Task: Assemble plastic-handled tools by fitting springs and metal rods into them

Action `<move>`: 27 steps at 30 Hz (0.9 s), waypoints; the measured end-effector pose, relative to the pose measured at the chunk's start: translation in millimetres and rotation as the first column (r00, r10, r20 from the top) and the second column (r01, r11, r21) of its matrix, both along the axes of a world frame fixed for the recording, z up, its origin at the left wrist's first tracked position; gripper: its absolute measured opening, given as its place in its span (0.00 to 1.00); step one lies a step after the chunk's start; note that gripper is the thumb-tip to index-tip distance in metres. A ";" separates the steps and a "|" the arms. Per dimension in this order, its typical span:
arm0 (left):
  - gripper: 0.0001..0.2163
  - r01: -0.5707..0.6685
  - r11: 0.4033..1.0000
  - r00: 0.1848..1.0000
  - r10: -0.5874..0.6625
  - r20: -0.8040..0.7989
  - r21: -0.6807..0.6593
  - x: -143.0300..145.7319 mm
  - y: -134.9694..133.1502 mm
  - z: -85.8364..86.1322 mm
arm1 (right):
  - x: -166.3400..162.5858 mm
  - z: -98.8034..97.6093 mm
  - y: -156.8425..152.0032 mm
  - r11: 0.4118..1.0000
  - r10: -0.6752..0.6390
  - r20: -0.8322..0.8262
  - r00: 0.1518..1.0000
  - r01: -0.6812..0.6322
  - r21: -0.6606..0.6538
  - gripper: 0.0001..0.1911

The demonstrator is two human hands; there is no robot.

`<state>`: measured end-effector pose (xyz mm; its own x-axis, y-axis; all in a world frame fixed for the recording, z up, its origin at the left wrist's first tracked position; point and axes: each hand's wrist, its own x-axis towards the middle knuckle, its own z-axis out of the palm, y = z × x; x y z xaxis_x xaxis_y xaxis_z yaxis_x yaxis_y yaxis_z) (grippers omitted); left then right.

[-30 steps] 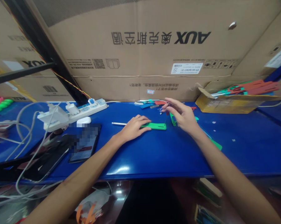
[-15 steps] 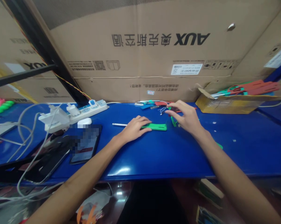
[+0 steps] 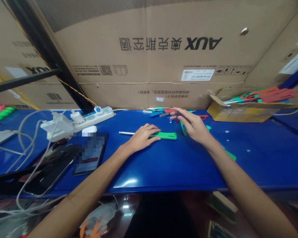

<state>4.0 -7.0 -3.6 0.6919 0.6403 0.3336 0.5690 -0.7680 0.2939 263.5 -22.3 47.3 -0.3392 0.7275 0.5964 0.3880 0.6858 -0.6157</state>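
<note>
A green handle (image 3: 168, 135) with a silver metal rod (image 3: 126, 133) at its left end lies flat on the blue table. My left hand (image 3: 145, 136) is closed over its middle and presses it down. Above and right of the handle is my right hand (image 3: 192, 124), its thumb and fingertips pinched together. Something small and dark red shows under those fingertips, and a thin line runs from it down to the handle's slotted end; what it is I cannot make out. Behind this hand lie a green piece (image 3: 183, 128) and several metal-tipped coloured tools (image 3: 158, 113).
A cardboard box (image 3: 235, 112) full of red and green tools stands at the back right. To the left are a white power strip (image 3: 96, 115), cables, a white case (image 3: 89, 130) and a phone (image 3: 90, 158). Another green piece (image 3: 230, 155) lies near my right forearm.
My right hand has moved slightly left, and its fingertips have come together over the handle's slotted end. My left hand and the green handle have stayed in place.
</note>
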 end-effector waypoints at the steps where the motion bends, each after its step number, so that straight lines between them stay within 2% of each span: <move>1: 0.18 0.001 1.000 1.000 -0.001 0.000 0.002 -0.1 0.1 -0.2 | 0.6 -0.4 0.7 1.000 -0.004 -0.003 1.000 0.004 0.003 0.20; 5: 0.18 0.003 1.000 1.000 -0.003 0.000 0.000 -0.1 -0.3 -0.1 | 3.2 -0.4 2.1 0.990 -0.099 0.040 0.994 0.095 0.104 0.15; 10: 0.18 0.002 1.000 1.000 -0.002 0.000 -0.009 0.2 -1.2 1.3 | 3.3 1.4 1.0 1.000 0.000 -0.014 1.000 0.000 0.002 0.19; 15: 0.18 0.003 1.000 1.000 -0.003 0.003 -0.010 -0.4 -0.9 1.1 | 4.8 2.2 0.6 0.990 -0.109 -0.007 0.994 0.109 0.088 0.12; 20: 0.18 0.003 1.000 1.000 -0.003 0.014 -0.009 -0.8 -0.6 0.2 | 3.4 5.1 -0.7 1.000 0.010 -0.016 1.000 -0.010 -0.015 0.20; 25: 0.17 0.001 1.000 1.000 -0.001 0.009 -0.014 -0.2 -1.6 1.8 | 7.0 4.9 2.0 0.982 -0.177 -0.012 0.984 0.177 0.070 0.13; 27: 0.17 0.001 1.000 1.000 -0.001 0.009 -0.019 -0.2 -1.7 2.0 | 8.8 3.7 3.0 0.985 -0.160 0.003 0.987 0.159 0.066 0.15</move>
<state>3.8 -8.7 -1.6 0.6895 0.6460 0.3275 0.5655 -0.7627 0.3138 272.3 -19.3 51.0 -0.2271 0.7324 0.6418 0.5010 0.6531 -0.5679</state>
